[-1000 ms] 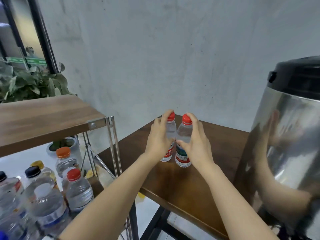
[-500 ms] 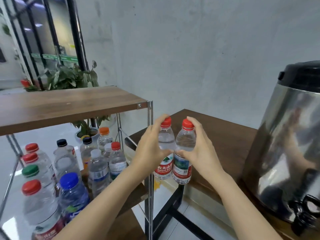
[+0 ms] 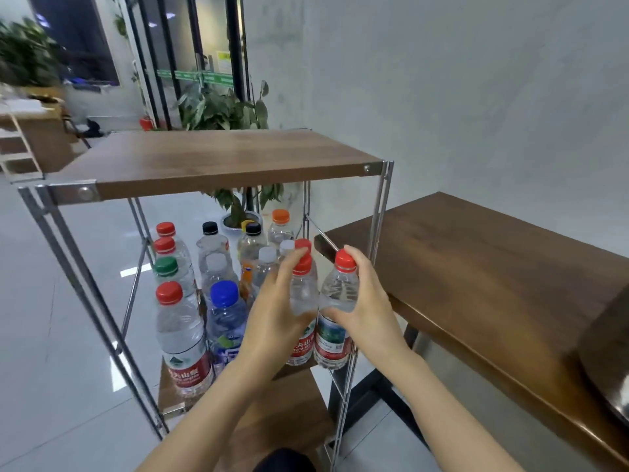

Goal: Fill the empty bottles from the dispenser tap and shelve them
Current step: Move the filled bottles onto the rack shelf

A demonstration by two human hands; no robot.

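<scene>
Just at rack post [image 3: 379, 226], left hand [image 3: 272, 315], right hand [image 3: 371, 301] grip bottles [image 3: 303, 291].

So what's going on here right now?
A person grips two red-capped water bottles side by side: the left bottle in the left hand, the right bottle in the right hand. They're held at the rack, whose lower shelf carries many capped bottles. Neither is set down yet.

Front shelved bottle [image 3: 178, 332] bears a red label [image 3: 186, 373] reading "夫山泉".
</scene>
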